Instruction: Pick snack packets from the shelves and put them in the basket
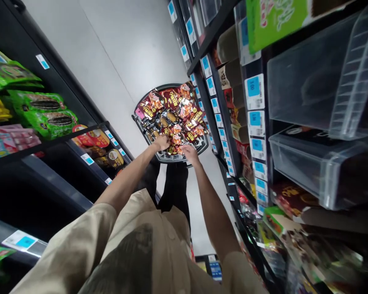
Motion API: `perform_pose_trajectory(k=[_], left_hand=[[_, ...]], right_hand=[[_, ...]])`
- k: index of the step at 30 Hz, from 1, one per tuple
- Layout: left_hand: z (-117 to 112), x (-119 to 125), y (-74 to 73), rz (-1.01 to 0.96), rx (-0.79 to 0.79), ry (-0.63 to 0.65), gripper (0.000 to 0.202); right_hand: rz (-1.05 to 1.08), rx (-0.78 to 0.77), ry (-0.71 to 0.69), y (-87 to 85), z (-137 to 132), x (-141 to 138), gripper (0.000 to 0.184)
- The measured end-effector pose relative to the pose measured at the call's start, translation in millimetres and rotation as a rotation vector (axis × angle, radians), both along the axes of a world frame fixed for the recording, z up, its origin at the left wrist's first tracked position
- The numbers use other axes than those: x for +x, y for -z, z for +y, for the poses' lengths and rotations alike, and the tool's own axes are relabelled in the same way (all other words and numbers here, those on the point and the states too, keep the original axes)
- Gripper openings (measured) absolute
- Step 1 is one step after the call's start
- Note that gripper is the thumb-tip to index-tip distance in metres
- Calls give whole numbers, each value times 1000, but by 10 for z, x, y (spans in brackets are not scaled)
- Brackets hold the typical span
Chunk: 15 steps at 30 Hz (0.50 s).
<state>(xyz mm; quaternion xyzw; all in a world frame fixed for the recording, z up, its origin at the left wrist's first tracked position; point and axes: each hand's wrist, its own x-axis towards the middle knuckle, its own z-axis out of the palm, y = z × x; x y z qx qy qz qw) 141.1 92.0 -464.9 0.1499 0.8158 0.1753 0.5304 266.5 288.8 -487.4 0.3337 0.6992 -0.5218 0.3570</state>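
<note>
A black shopping basket (163, 87) stands on the floor in front of my legs, filled with shiny dark red snack packets (174, 100) that have food pictures on them. Among them lie darker packets (164, 120) with brown oval pictures. My left hand (163, 141) is inside the near left part of the basket, its fingers closed on a red packet. To its right, my right hand (190, 152) pinches the edge of a red packet near the basket's front rim. Both hands are small in view, and their fingertips are partly hidden among the packets.
Shelves line both sides of the narrow aisle. Green snack bags (46, 110) and round-lidded cups (114, 157) sit on the left shelf. On the right are blue-and-white price tags (255, 92), clear plastic bins (297, 163) and open cartons. Grey floor (135, 36) extends beyond the basket.
</note>
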Motion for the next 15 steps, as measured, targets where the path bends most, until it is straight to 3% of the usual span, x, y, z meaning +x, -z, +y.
perform_pose_trajectory(k=[8,15], left_hand=[[-10,337,-112,-50,-52,102,40],[-183,374,-54,-70,-26,168,29]], right_hand=[[-127,33,-24,-155,65,474,20],[-167,74,-13,-151,280,489,18]])
